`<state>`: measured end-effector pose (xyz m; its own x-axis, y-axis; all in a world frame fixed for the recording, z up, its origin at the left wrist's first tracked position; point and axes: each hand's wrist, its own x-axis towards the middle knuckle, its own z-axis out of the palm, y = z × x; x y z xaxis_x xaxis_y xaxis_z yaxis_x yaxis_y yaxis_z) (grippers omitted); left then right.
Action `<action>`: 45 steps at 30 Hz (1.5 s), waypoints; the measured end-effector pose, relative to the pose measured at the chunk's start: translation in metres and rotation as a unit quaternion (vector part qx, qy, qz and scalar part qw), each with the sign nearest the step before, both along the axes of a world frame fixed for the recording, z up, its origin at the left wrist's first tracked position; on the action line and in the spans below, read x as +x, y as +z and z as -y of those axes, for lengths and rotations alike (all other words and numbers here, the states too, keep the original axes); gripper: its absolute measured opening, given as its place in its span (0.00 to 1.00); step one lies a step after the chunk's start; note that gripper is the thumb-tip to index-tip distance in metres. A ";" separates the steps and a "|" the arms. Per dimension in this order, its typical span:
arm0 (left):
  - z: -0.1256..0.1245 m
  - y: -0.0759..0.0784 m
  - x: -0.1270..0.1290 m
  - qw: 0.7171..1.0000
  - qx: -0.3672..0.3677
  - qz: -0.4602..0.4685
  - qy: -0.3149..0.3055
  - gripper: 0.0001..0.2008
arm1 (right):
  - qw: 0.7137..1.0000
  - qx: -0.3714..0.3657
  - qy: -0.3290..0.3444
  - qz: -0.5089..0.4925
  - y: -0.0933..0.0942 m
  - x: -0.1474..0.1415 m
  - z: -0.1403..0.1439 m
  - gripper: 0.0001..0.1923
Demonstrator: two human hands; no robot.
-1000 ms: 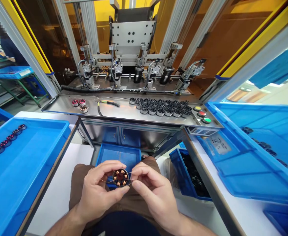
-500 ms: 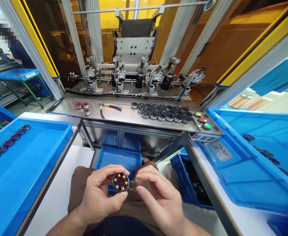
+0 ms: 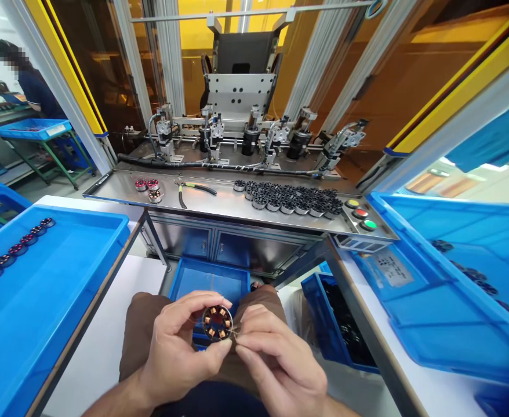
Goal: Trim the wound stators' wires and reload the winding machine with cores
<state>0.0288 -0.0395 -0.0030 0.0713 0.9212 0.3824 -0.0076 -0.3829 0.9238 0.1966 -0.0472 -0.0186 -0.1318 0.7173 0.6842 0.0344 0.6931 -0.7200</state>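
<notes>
Over my lap, my left hand (image 3: 189, 341) grips a ring-shaped motor stator (image 3: 211, 334) by its edge, thumb below and fingers above. Copper coils line the inside of the ring, and its open face points up toward me. Close to the ring's right side, my right hand (image 3: 276, 353) pinches thin wire ends (image 3: 234, 332) that come out of the stator. The thumb and index fingertips are pressed together on them. On the metal bench ahead lie green-handled cutting pliers (image 3: 196, 188) with their handles spread, beside a few wound stators (image 3: 154, 196).
Many black stator cores (image 3: 287, 198) cover the bench's right part, next to yellow, red and green buttons (image 3: 360, 214). A blue tray (image 3: 76, 255) at left holds a row of wound stators. Blue bins (image 3: 437, 324) stand at right. A co-worker (image 3: 37, 84) is at far left.
My right hand's fingertips have closed together and moved nearer the stator, gathering the wire ends. The stator has shifted slightly right and turned a little in my left hand.
</notes>
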 end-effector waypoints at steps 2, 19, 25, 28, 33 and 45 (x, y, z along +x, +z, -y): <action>0.000 0.002 -0.001 0.996 -0.072 0.044 -0.036 0.27 | 1.000 -0.002 0.020 0.008 0.002 0.009 -0.010 0.16; -0.005 0.003 0.002 0.891 -0.341 0.215 -0.208 0.19 | 0.990 0.105 0.043 0.080 0.015 0.019 -0.026 0.18; 0.000 0.000 0.010 0.964 -0.168 0.165 -0.125 0.21 | 0.975 0.165 -0.114 0.090 0.003 0.015 -0.006 0.15; 0.001 0.001 0.014 0.986 -0.060 0.144 -0.067 0.26 | 0.971 0.154 -0.152 0.097 0.002 0.010 -0.002 0.16; 0.004 -0.001 0.020 0.991 -0.004 0.135 0.006 0.24 | 0.981 0.078 -0.178 -0.013 0.006 -0.014 0.002 0.15; -0.001 -0.009 -0.003 0.965 -0.178 0.090 -0.168 0.26 | 0.995 0.003 -0.101 -0.016 -0.003 -0.010 -0.007 0.07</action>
